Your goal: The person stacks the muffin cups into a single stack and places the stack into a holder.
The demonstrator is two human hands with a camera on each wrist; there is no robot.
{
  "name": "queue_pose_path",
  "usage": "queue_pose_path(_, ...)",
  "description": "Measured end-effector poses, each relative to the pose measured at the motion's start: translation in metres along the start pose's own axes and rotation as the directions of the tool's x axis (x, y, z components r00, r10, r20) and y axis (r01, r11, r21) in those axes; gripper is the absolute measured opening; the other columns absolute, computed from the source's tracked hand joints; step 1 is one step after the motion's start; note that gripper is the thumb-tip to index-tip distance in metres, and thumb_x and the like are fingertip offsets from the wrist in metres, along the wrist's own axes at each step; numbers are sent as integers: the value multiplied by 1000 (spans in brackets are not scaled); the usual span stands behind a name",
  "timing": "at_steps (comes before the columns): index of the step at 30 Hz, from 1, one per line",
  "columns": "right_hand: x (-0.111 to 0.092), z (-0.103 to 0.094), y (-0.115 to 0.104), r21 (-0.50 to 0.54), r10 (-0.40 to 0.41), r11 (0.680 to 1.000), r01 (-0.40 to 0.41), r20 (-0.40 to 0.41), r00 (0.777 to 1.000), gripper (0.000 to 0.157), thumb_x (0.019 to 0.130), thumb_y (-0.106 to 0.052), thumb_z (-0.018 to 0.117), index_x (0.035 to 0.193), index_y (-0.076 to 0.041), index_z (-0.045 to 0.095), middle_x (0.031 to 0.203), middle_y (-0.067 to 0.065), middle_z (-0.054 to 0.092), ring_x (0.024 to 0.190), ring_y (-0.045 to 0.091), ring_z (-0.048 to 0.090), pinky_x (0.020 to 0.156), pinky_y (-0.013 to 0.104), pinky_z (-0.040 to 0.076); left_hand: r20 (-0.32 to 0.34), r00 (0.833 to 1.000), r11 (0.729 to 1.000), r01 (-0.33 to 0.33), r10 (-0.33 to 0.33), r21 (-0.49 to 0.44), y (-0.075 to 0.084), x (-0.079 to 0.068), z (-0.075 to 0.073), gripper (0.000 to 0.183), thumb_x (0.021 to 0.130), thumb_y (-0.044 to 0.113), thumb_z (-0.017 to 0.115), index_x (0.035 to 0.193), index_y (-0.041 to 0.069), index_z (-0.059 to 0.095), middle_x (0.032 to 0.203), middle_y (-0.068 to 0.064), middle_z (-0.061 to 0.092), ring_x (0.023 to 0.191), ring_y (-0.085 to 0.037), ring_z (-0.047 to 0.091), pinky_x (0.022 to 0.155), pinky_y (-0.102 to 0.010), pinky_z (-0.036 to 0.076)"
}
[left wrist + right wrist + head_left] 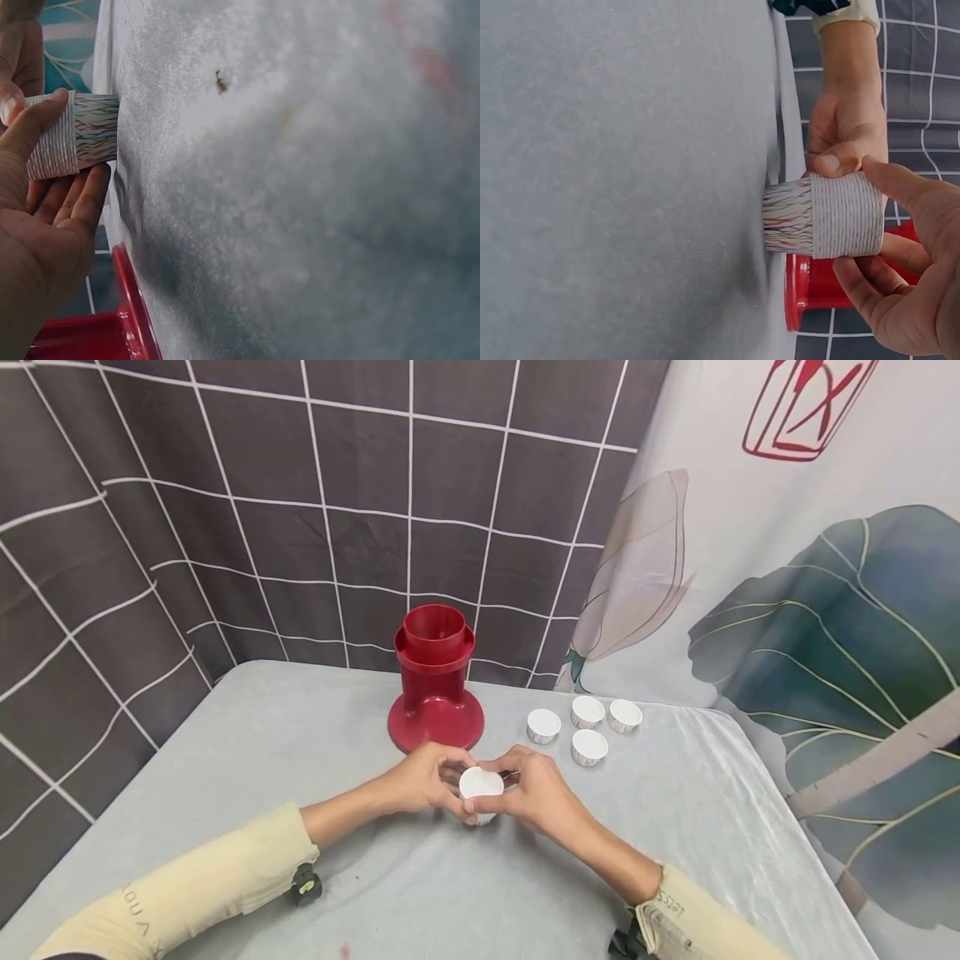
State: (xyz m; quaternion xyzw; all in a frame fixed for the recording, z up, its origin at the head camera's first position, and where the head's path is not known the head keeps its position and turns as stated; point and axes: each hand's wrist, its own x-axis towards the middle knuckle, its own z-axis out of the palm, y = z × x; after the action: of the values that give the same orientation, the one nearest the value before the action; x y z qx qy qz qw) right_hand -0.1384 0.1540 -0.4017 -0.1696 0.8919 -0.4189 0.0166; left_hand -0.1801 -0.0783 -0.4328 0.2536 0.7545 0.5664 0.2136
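Observation:
A stack of nested white paper baking cups point(482, 783) stands upright close on the table, between both hands. Thin coloured lines mark the lowest cup's side, and the piled rims point(847, 216) form a ribbed band above it. From one side, my left hand point(429, 781) holds the stack, its thumb point(45, 112) on the ribbed rims and its fingers under the other side. Opposite it, the right hand point(536, 789) grips the same stack between thumb and fingers. Just behind the hands is a red plastic stand point(437, 693) with a round base and an open tube on top.
Several single white baking cups point(588, 747) sit at the back right of the grey cloth-covered table point(337, 877). A dark gridded curtain point(360, 468) hangs behind the table, and a leaf-patterned one point(825, 610) hangs to the right.

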Motion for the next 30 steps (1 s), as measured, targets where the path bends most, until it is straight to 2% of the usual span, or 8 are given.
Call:
queue_pose_path(6, 1, -2, 2, -9, -53, 999, 54, 16, 998, 56, 75, -28, 107, 123, -7, 87, 104, 2, 79, 92, 8, 76, 82, 21, 63, 1, 1000, 1000, 25, -25, -6, 0, 1, -1, 48, 79, 2, 99, 122, 2, 79, 115, -10, 82, 103, -18, 81, 96, -35, 70)
queue_pose_path(14, 0, -4, 7, 30, -104, 994, 103, 37, 994, 53, 80, -27, 105, 124, -8, 85, 112, 5, 81, 99, 14, 78, 91, 26, 67, 10, 1000, 1000, 24, -24, -4, -1, 2, 0, 49, 80, 3, 99, 124, 2, 77, 117, -10, 81, 106, -19, 81, 99, -36, 69)
queue_pose_path(18, -1, -5, 10, 61, -83, 995, 80, 39, 996, 53, 82, -32, 103, 127, -10, 83, 117, 3, 82, 103, 14, 80, 95, 29, 68, 12, 1000, 1000, 18, -18, 0, -2, 2, 0, 51, 81, 5, 98, 127, 2, 76, 119, -10, 81, 108, -19, 81, 101, -37, 69)
queue_pose_path(23, -3, -9, 15, 76, -46, 996, 43, 38, 998, 47, 92, -37, 95, 130, -13, 83, 120, 0, 82, 109, 14, 80, 102, 34, 67, 7, 1000, 999, -10, 10, 35, -4, 2, -1, 57, 80, 5, 100, 131, 1, 76, 119, -11, 82, 109, -18, 81, 101, -34, 68)
queue_pose_path(30, -3, -22, 19, 71, 31, 997, -32, 12, 999, 53, 98, -43, 88, 136, -7, 79, 132, 9, 82, 117, 22, 79, 109, 50, 64, 24, 999, 995, -31, 29, 92, -2, 0, -1, 66, 81, 10, 102, 141, 3, 73, 129, -10, 80, 117, -20, 80, 106, -33, 66)
